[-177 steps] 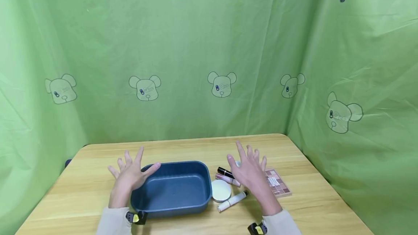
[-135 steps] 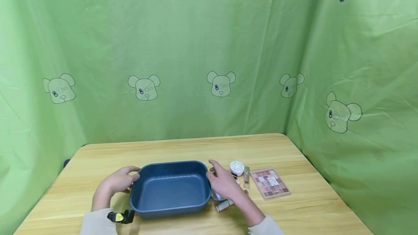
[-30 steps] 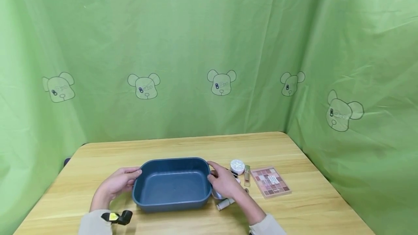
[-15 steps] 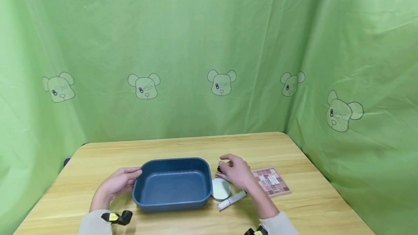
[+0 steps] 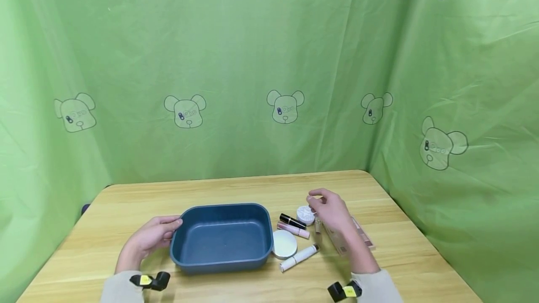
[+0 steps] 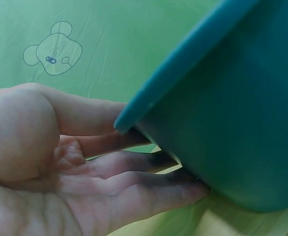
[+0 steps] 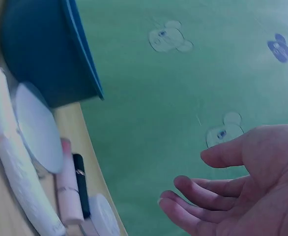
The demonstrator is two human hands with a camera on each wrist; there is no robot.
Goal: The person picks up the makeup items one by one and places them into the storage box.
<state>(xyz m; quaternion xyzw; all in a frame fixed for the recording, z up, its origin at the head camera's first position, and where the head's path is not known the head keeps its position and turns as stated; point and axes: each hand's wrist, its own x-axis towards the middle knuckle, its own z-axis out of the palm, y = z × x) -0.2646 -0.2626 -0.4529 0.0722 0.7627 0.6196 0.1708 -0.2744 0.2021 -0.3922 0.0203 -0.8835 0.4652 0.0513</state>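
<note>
A dark blue bin (image 5: 225, 264) stands on the table; its left end is held by the left hand (image 5: 148, 237), thumb on the rim and fingers against the outer wall in the left wrist view. The right hand (image 5: 334, 213) hovers over the white star-patterned case (image 5: 305, 214) and the gold tube (image 5: 317, 226), fingers loosely bent, holding nothing in the right wrist view. It partly covers the palette (image 5: 365, 236). Left of it lie a black tube (image 5: 292, 221), a pink tube (image 5: 293, 230), a round white case (image 5: 284, 244) and a white tube (image 5: 299, 258).
The round white case lies close against the bin's right end. A wooden table (image 5: 202, 193) carries everything, its far edge near the green curtain (image 5: 236, 153). More curtain hangs along both sides.
The right hand has left the bin's right end and moved right and away, over the small case, uncovering the tubes and round case. The left hand keeps its hold on the bin.
</note>
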